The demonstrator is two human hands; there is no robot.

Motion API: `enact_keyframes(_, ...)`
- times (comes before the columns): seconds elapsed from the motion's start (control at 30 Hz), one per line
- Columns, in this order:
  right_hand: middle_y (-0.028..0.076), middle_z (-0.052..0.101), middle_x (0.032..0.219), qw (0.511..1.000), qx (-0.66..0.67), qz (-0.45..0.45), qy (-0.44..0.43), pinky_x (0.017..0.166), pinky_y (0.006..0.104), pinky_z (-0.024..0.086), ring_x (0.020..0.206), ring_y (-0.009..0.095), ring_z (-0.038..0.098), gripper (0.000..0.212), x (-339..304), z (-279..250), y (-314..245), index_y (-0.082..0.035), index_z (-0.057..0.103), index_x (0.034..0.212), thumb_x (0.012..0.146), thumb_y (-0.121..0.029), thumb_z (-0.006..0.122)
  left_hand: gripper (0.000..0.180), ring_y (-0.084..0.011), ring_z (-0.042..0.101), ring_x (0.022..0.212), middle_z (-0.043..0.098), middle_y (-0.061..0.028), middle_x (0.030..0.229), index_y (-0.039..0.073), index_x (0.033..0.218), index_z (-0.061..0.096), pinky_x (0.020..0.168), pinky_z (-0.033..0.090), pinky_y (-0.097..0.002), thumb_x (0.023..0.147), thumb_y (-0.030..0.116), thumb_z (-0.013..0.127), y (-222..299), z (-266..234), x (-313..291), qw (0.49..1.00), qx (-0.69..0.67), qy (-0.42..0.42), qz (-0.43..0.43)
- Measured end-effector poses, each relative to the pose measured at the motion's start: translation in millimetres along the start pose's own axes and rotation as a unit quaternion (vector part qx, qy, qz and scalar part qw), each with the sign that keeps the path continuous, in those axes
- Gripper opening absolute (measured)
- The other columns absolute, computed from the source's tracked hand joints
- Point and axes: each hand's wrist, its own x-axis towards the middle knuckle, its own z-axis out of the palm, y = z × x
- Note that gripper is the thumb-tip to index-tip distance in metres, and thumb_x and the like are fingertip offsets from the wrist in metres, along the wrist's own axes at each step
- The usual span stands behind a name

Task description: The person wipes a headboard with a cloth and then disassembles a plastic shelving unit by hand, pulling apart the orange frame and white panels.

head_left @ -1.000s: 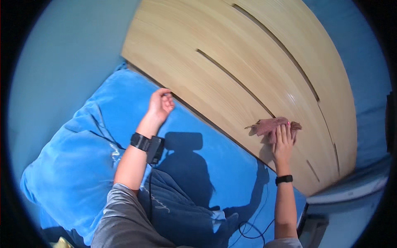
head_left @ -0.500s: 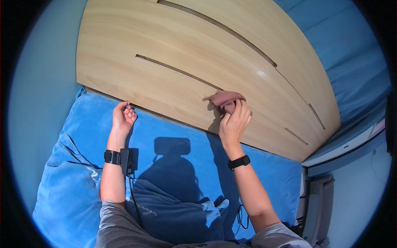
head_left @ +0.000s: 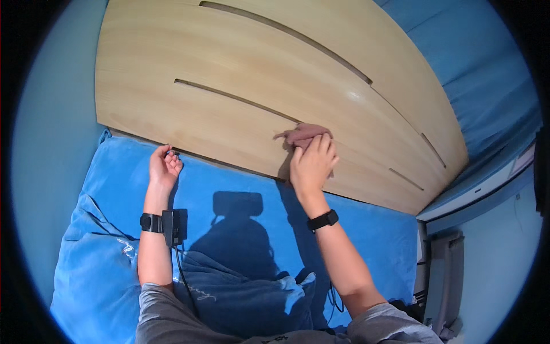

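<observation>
My right hand point(head_left: 311, 169) presses a dusty-pink cloth point(head_left: 303, 133) against the pale wooden panel point(head_left: 229, 132), beside the right end of a long dark slot. The cloth bunches beyond my fingertips, and part of it is hidden under the hand. My left hand point(head_left: 165, 166) lies at the panel's lower edge, over the blue bedding point(head_left: 200, 172). Its palm faces up, the fingers are loosely curled with the thumb apart, and I make out nothing held. A small dark spot shows between thumb and fingers, too small to name.
A blue pillow point(head_left: 240, 284) lies close to me, with a black cable point(head_left: 182, 275) running over it from the box on my left wrist. Blue curtains point(head_left: 475, 69) hang at the right. A grey padded object point(head_left: 446, 281) stands beyond the bed's right side.
My right hand and the cloth have shifted slightly left along the panel, the hand now flatter over the cloth. The whole view has also moved a little; my left hand stays by the panel's edge.
</observation>
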Motion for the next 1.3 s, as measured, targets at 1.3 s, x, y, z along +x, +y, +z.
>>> enact_keyframes(1.3,0.013,0.055,0.095,0.913,0.133,-0.386,-0.001,0.080,0.0379,0.040,0.091,0.026,0.051,0.045,52.7,2.5,-193.6,0.002,0.048,0.113,0.074,-0.019,0.057,0.009,-0.0117,0.048,0.054,0.052,0.0006,0.061,0.008,0.076,0.053,0.052,0.044,-0.0259,0.081,0.016,0.052,-20.1,20.1,-28.2,1.000,0.012,0.016,0.013)
